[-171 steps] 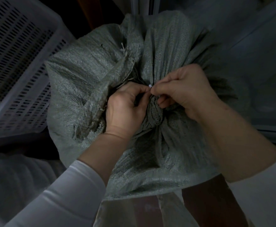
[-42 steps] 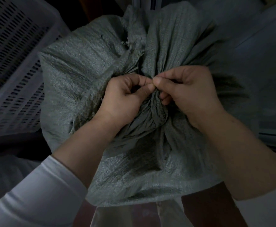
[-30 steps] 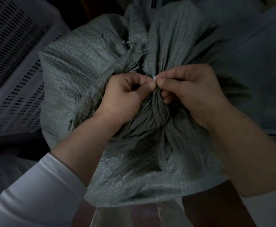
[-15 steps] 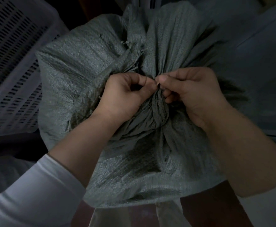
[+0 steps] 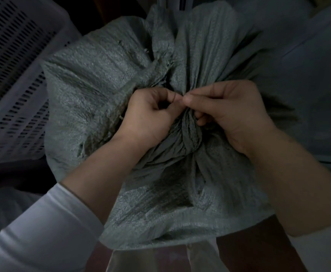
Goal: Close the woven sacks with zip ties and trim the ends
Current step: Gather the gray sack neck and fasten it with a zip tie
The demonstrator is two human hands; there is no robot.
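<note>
A grey-green woven sack (image 5: 94, 91) fills the middle of the head view, its mouth bunched into a twisted neck (image 5: 188, 132). My left hand (image 5: 149, 114) sits on the left of the neck, thumb and forefinger curled into a pinch. Opposite it, my right hand (image 5: 231, 108) pinches with thumb and forefinger, the other fingers tucked against the neck. The two pinches meet tip to tip just above the neck. The zip tie is hidden between my fingertips.
A white slotted plastic crate (image 5: 13, 75) stands close on the left, touching the sack. A pale grey surface (image 5: 308, 75) lies to the right. Below the sack there is a dark brown surface (image 5: 245, 252).
A small white tip of the zip tie showed between my fingertips a second ago and is now covered. Both hands stay at the neck with only slight finger movement.
</note>
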